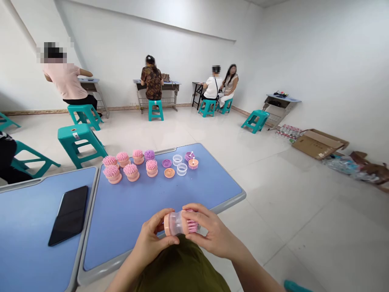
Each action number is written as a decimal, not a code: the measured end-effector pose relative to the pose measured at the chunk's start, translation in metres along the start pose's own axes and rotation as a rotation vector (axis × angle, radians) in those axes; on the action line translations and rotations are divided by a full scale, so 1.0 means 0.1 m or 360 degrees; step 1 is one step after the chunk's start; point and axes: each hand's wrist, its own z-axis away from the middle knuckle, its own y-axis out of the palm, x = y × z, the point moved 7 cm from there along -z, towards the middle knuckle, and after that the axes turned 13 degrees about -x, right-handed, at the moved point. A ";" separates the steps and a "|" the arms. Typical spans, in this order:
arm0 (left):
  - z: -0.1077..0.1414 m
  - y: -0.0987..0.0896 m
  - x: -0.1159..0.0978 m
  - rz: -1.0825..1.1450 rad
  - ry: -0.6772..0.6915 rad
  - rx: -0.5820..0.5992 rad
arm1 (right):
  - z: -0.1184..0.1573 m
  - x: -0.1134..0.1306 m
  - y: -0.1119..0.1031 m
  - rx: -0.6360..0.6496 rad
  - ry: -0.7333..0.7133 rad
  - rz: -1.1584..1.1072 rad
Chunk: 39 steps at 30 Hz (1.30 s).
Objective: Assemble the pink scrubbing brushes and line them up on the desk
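Note:
Between my two hands, over the table's near edge, is a scrub brush [175, 224] lying sideways, with a clear middle, an orange cap and pink bristles. My left hand [153, 235] grips the orange cap end. Fingers of my right hand [209, 229] wrap the bristle end. Farther back on the blue table [158, 198] stand several pink-bristled brushes [131, 172] and a purple one [149, 155]. To their right lie a purple cap [166, 163], an orange cap [169, 173], two clear rings [182, 169] and two bristle heads [193, 163] with white stems.
A black phone [69, 215] lies on the adjoining table at left. Green stools [80, 140] stand beyond the tables. Several people sit at desks along the far wall. An open cardboard box [317, 144] and plastic bags [346, 168] lie on the floor at right.

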 end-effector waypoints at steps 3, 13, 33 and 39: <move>0.00 -0.01 -0.01 0.0052 -0.0029 0.0016 | -0.02 0.04 0.00 0.0002 -0.0030 -0.0006; 0.02 -0.01 -0.04 -0.0048 0.0077 0.0060 | -0.01 0.05 0.01 -0.0007 -0.0037 -0.0041; 0.18 0.06 -0.19 -0.0526 0.0590 0.0202 | 0.07 -0.41 0.18 -0.0027 0.0683 -0.0578; 0.09 0.07 -0.12 -0.0498 0.0561 0.0082 | 0.17 -0.58 0.38 0.0138 0.1116 -0.0952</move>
